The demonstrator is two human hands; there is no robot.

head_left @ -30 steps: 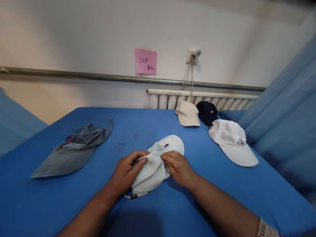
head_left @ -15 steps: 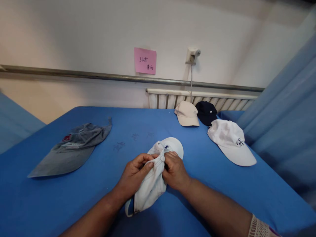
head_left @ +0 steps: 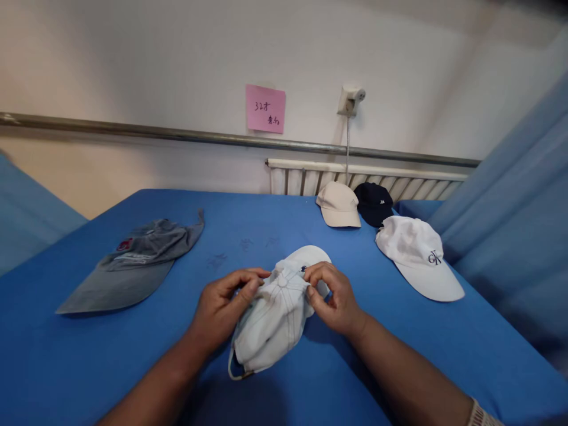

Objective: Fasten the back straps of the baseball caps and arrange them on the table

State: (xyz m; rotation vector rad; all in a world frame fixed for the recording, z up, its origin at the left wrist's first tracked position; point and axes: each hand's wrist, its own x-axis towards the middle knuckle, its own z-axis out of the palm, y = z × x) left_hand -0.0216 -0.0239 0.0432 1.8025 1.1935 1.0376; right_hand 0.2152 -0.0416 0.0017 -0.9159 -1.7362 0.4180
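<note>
A pale cap (head_left: 270, 331) is held at its crown by two bare hands near the middle of a blue surface (head_left: 66, 367), brim turned away, one side pinched between thumb and fingers of the left hand (head_left: 222, 305) and the other likewise by the right hand (head_left: 335, 296). A grey cap (head_left: 133, 266) is seen at left; at right, a white cap (head_left: 412, 251) (marked with dark letters) is flanked by a beige cap (head_left: 338, 204) and a navy cap (head_left: 374, 204) set side by side farther back
</note>
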